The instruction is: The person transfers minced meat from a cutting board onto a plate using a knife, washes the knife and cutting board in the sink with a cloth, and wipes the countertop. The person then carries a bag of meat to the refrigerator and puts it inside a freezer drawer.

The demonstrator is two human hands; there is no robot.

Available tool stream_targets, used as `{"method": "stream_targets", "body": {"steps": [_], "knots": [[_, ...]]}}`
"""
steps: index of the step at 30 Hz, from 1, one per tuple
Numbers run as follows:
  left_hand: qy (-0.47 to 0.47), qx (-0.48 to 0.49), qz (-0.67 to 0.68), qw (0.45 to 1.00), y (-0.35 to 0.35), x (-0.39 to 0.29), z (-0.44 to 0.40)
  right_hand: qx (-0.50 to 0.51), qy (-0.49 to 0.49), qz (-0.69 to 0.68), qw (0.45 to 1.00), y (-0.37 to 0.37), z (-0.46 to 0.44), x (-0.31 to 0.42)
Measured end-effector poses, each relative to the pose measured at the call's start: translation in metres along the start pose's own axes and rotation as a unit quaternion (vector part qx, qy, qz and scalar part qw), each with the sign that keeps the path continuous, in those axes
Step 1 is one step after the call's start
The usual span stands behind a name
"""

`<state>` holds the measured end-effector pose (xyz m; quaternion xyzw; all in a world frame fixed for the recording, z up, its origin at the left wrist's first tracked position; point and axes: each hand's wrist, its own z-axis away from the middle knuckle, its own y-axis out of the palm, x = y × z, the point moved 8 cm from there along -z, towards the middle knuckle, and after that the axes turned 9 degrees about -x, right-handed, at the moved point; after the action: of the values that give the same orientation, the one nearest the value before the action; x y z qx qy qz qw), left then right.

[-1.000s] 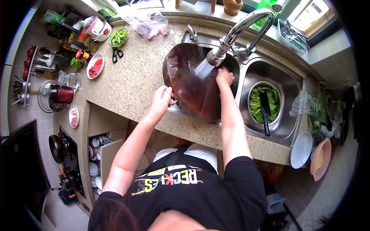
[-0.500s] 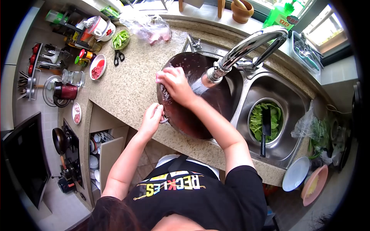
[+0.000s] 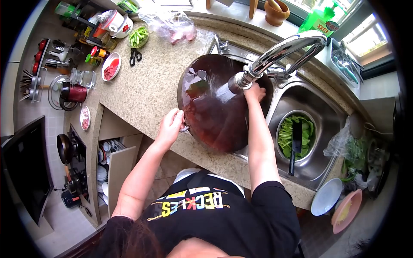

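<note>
A large dark wok (image 3: 211, 116) rests tilted over the left sink basin, its inside wet and shiny. Water runs into it from the chrome faucet (image 3: 243, 80). My left hand (image 3: 171, 124) is closed around the small metal loop handle (image 3: 184, 128) on the wok's near-left side. My right hand (image 3: 256, 93) is at the opposite edge of the wok, beside the faucet head. Its fingers look curled, but the faucet and the basin's shadow partly hide them, and what they hold cannot be made out.
In the right basin (image 3: 329, 146) stands a metal bowl of leafy greens (image 3: 284, 135) with a black-handled knife (image 3: 296, 148) across it. Scissors (image 3: 135, 56), a plate of red meat (image 3: 111, 68) and a bowl of cut green vegetables (image 3: 138, 38) are on the counter (image 3: 142, 94).
My right hand has moved from the wok's left rim across to its right edge beside the faucet. The left hand stays on the loop handle. More of the wok's inside now shows.
</note>
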<state>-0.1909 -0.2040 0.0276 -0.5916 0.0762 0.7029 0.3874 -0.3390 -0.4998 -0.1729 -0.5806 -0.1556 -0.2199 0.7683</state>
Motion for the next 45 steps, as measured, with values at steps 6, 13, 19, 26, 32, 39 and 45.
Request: {"method": "stream_targets", "body": {"steps": [6, 13, 19, 26, 32, 39, 45], "knots": [[0.012, 0.020, -0.003, 1.000, 0.002, -0.005, 0.002, -0.063, -0.153, -0.219, 0.962, 0.009, 0.033, 0.092], [0.022, 0.052, -0.006, 0.998, 0.003, -0.001, -0.001, -0.054, -0.307, -0.218, 0.925, -0.064, 0.171, 0.185], [0.017, 0.071, 0.043, 0.996, 0.003, 0.004, -0.001, -0.088, -0.423, -0.253, 0.866, -0.113, 0.268, 0.132], [0.006, 0.081, 0.026, 0.996, 0.003, 0.007, -0.002, -0.109, -0.323, -0.096, 0.935, -0.096, 0.214, -0.054], [0.025, 0.084, 0.048, 0.995, 0.004, 0.001, -0.001, -0.094, -0.261, -0.061, 0.959, -0.046, 0.111, -0.058], [0.044, 0.051, 0.015, 0.998, 0.004, -0.001, -0.002, -0.106, -0.090, -0.072, 0.988, -0.003, 0.017, -0.027], [0.007, 0.024, 0.040, 0.999, 0.005, -0.001, 0.001, -0.095, -0.212, -0.235, 0.944, -0.019, 0.041, 0.053]]}}
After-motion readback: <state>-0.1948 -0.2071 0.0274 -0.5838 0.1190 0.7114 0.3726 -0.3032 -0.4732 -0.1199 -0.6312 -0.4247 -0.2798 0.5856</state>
